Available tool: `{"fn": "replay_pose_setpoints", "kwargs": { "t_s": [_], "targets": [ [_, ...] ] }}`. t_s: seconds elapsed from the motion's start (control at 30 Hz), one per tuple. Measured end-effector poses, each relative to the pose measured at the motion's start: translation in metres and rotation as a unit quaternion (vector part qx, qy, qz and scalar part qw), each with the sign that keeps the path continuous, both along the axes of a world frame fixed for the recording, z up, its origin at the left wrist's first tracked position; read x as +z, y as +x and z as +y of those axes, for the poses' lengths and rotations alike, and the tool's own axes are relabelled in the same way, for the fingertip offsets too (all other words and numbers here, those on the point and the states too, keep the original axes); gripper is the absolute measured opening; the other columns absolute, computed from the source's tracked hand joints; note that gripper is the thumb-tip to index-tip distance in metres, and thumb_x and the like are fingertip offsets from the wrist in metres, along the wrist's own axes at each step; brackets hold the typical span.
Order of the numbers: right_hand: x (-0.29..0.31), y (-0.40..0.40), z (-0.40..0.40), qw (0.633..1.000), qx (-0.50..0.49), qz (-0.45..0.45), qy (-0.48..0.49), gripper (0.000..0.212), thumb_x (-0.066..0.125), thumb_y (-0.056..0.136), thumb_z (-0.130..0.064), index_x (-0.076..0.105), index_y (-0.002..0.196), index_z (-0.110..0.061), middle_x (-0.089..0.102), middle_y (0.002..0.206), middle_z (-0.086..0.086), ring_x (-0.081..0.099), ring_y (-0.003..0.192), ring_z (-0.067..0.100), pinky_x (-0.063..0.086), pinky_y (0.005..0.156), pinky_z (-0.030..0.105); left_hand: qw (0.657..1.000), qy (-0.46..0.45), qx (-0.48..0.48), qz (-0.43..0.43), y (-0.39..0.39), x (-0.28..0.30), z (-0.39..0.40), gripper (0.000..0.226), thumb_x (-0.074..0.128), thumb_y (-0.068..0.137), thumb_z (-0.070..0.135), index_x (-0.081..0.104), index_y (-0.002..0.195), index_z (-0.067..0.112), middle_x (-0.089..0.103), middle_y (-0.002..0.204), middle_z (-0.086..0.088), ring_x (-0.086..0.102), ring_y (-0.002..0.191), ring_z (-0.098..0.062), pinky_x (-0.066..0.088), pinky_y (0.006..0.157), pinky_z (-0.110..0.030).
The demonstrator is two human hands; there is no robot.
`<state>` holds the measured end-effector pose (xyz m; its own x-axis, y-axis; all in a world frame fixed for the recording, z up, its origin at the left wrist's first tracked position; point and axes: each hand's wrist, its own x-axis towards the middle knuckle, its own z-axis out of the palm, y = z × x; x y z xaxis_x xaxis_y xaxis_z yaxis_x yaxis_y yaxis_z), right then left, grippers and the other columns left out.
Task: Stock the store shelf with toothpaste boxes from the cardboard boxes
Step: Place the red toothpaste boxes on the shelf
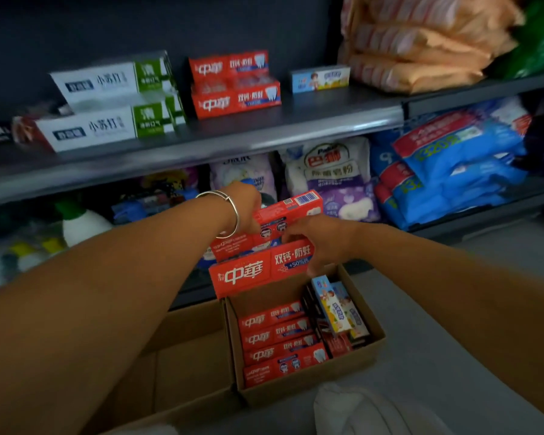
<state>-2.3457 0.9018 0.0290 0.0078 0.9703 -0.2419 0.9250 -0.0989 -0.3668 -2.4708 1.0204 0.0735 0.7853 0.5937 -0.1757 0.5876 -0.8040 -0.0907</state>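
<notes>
Both hands are lifting red toothpaste boxes (264,246) just above the open cardboard box (311,387) on the floor; the left hand (245,208) is curling its grip over the top box, the right hand (314,243) is pinching the stack's right end; more red boxes are lying inside that cardboard box; 2 are already sitting on the shelf (233,136) above it.

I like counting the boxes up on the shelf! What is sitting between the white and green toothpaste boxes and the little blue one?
In the head view, two stacked red toothpaste boxes sit between the white and green boxes and the little blue box.
</notes>
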Motion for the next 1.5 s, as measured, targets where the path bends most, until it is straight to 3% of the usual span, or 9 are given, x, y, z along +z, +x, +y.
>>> {"fn": "replay_pose_setpoints", "kwargs": {
  "t_s": [0.07, 0.23, 0.5, 0.67, 0.8, 1.13, 1.3, 1.5],
  "targets": [
    [0.015, -0.002, -0.003, 1.0, 0.004, 0.002, 0.001, 0.068, 0.078, 0.072, -0.014, 0.048, 0.133, -0.019, 0.052, 0.13, -0.001, 0.052, 0.116, 0.016, 0.043, 0.09, 0.024, 1.0, 0.005, -0.002, -0.004, -0.001, 0.016, -0.002, 0.034, 0.069, 0.078, 0.033, 0.067, 0.104, 0.011, 0.067, 0.099, -0.009, 0.063, 0.09, -0.026, 0.053, 0.081, -0.037],
    [0.045, -0.002, -0.007, 1.0, -0.006, 0.028, 0.003, 0.058, 0.067, 0.085, -0.014, 0.045, 0.139, -0.016, 0.049, 0.137, 0.003, 0.048, 0.125, 0.019, 0.039, 0.105, 0.033, 0.999, 0.018, 0.008, -0.031, -0.005, 0.048, -0.003, 0.037, 0.072, 0.077, 0.033, 0.067, 0.107, 0.012, 0.067, 0.106, -0.008, 0.062, 0.095, -0.026, 0.05, 0.08, -0.032],
    [0.074, 0.0, -0.002, 0.999, -0.011, 0.024, 0.032, 0.048, 0.054, 0.094, -0.015, 0.042, 0.141, -0.017, 0.043, 0.142, 0.003, 0.042, 0.128, 0.02, 0.036, 0.109, 0.036, 0.998, 0.028, -0.001, -0.054, -0.011, 0.085, -0.003, 0.036, 0.066, 0.084, 0.03, 0.065, 0.115, 0.013, 0.065, 0.113, -0.008, 0.06, 0.104, -0.024, 0.049, 0.088, -0.032],
    [0.096, 0.002, 0.005, 0.997, -0.013, -0.006, 0.069, 0.051, 0.05, 0.096, -0.013, 0.036, 0.145, -0.018, 0.039, 0.145, 0.002, 0.039, 0.131, 0.021, 0.03, 0.109, 0.028, 0.996, 0.044, -0.012, -0.081, -0.009, 0.107, 0.0, 0.033, 0.059, 0.09, 0.027, 0.064, 0.117, 0.009, 0.065, 0.115, -0.008, 0.06, 0.106, -0.024, 0.048, 0.093, -0.033],
    [0.114, 0.008, 0.01, 0.993, -0.03, 0.0, 0.11, 0.051, 0.051, 0.095, -0.011, 0.037, 0.144, -0.018, 0.037, 0.146, 0.002, 0.038, 0.132, 0.02, 0.03, 0.11, 0.028, 0.994, 0.051, -0.014, -0.092, -0.006, 0.121, 0.007, 0.028, 0.055, 0.092, 0.025, 0.066, 0.111, 0.006, 0.067, 0.108, -0.011, 0.06, 0.099, -0.025, 0.048, 0.085, -0.031],
    [0.138, 0.032, 0.035, 0.984, -0.061, 0.012, 0.168, 0.05, 0.054, 0.093, -0.005, 0.042, 0.14, -0.016, 0.041, 0.143, 0.003, 0.041, 0.129, 0.018, 0.029, 0.096, 0.015, 0.989, 0.05, 0.003, -0.136, 0.006, 0.135, 0.033, 0.03, 0.056, 0.092, 0.021, 0.06, 0.12, 0.01, 0.062, 0.116, -0.009, 0.058, 0.105, -0.025, 0.043, 0.088, -0.029],
    [0.14, 0.044, 0.053, 0.984, -0.065, -0.01, 0.164, 0.05, 0.054, 0.093, -0.007, 0.043, 0.141, -0.017, 0.041, 0.141, 0.003, 0.041, 0.129, 0.019, 0.032, 0.106, 0.025, 0.984, 0.055, 0.017, -0.166, 0.015, 0.139, 0.049, 0.039, 0.058, 0.091, 0.022, 0.054, 0.128, 0.009, 0.056, 0.125, -0.01, 0.055, 0.113, -0.026, 0.043, 0.095, -0.033],
    [0.145, 0.055, 0.075, 0.981, -0.077, 0.001, 0.179, 0.051, 0.054, 0.093, -0.007, 0.042, 0.141, -0.017, 0.04, 0.142, 0.003, 0.041, 0.129, 0.018, 0.035, 0.107, 0.027, 0.981, 0.081, 0.02, -0.176, 0.027, 0.141, 0.069, 0.043, 0.057, 0.091, 0.023, 0.051, 0.131, 0.008, 0.052, 0.131, -0.012, 0.052, 0.118, -0.027, 0.043, 0.101, -0.036]
  ]
}}
